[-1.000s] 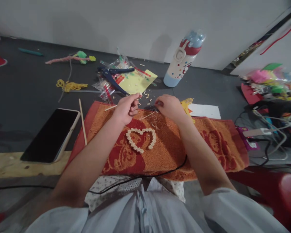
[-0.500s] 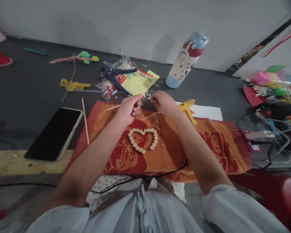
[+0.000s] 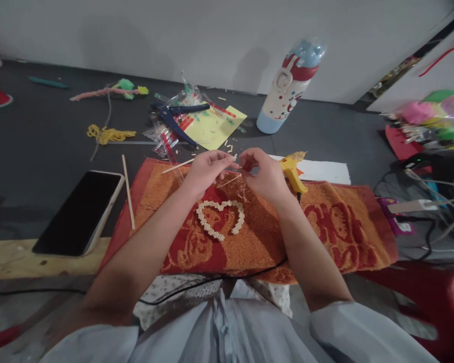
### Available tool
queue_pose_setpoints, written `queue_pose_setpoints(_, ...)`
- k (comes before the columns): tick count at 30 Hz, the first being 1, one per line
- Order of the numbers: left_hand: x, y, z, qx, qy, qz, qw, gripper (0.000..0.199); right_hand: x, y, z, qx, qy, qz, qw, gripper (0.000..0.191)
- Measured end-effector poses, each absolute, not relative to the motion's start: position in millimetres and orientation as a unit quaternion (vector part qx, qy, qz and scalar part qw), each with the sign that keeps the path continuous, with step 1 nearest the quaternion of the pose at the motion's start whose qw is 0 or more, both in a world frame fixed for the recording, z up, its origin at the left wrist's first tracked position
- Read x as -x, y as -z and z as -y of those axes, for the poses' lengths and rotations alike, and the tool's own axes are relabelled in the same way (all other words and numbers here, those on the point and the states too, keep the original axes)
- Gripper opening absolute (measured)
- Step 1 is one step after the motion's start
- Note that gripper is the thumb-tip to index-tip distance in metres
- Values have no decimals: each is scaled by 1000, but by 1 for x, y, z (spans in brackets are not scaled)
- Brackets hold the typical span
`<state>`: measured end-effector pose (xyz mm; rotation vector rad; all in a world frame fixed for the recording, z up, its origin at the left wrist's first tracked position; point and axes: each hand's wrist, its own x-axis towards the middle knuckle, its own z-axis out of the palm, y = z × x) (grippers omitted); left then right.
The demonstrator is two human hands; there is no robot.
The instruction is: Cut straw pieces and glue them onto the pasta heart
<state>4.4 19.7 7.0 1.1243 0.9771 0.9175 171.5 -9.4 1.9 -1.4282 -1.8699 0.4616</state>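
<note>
My left hand [image 3: 211, 171] is closed in a pinch, with a small pale stick piece [image 3: 235, 157] showing at its fingertips. Fingertips nearly meeting it, my right hand [image 3: 264, 175] is also pinched; whatever lies between its fingers is too small to make out. Below both hands, a heart outline [image 3: 202, 217] built of short pale pieces lies on the orange and red towel [image 3: 257, 242], with a gap at its lower right. Several cut bits [image 3: 230, 148] are scattered just beyond my fingers. A yellow glue gun [image 3: 293, 169] rests beside my right wrist.
Blue-handled cutters [image 3: 174, 121] lie on plastic packets and a yellow paper [image 3: 219, 131]. A bottle [image 3: 283, 96] stands behind. At the left are a phone [image 3: 79, 212], a thin stick [image 3: 128, 194] and yellow yarn [image 3: 111, 135]. A power strip [image 3: 412, 205] with cables sits right.
My right hand has turned and come closer to my left fingertips. The left hand has shifted slightly toward it and lower, and the view has moved a little.
</note>
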Motion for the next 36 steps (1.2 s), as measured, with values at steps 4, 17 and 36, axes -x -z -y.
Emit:
queue_pose_setpoints(4, -6, -5, -21, -502, -395, -448, 626, 14, -172, -1, 10, 543, -180, 711, 409, 26)
queue_pose_setpoints(17, -9, -9, -20, -470, -373, -469, 648, 9, -176, 8, 8, 454, -243, 692, 506, 23)
queue_pose_setpoints(36, -11, -16, -16, -444, -318, -487, 681, 14, -173, 11, 9, 477, -198, 677, 525, 25)
